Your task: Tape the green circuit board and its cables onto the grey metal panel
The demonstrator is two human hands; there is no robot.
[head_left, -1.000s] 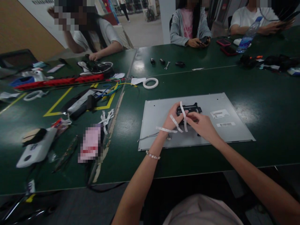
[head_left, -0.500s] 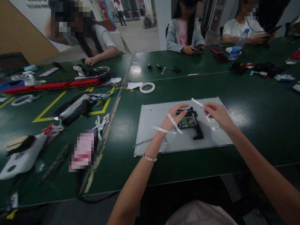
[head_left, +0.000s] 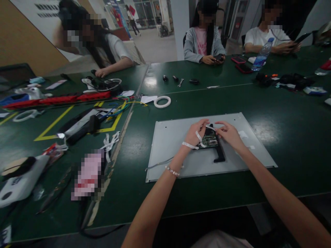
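Note:
My right hand [head_left: 229, 135] pinches a short strip of white tape [head_left: 210, 127] between thumb and fingers. The strip's other end reaches the fingertips of my left hand [head_left: 194, 133], which are bent together over the upper left of a green circuit board [head_left: 210, 141]. What those left fingers grip is hidden. Other white tape strips [head_left: 190, 145] cling to the back of my left hand and wrist. The board sits in a black bracket [head_left: 220, 154] on a flat grey metal panel [head_left: 165, 151]. A thin grey cable [head_left: 160, 164] lies on the panel's left part.
A roll of white tape [head_left: 162, 102] lies beyond the panel. Farther back are a small wrench [head_left: 181, 82] and a water bottle [head_left: 263, 55]. Red strips [head_left: 62, 99], wires and a pink pouch [head_left: 89, 174] lie left. Several people sit across the green table [head_left: 232, 98].
My right hand has moved left and down with the tape strip, bringing it to my left fingertips. My left fingers have drawn closer together. The camera view has tilted slightly.

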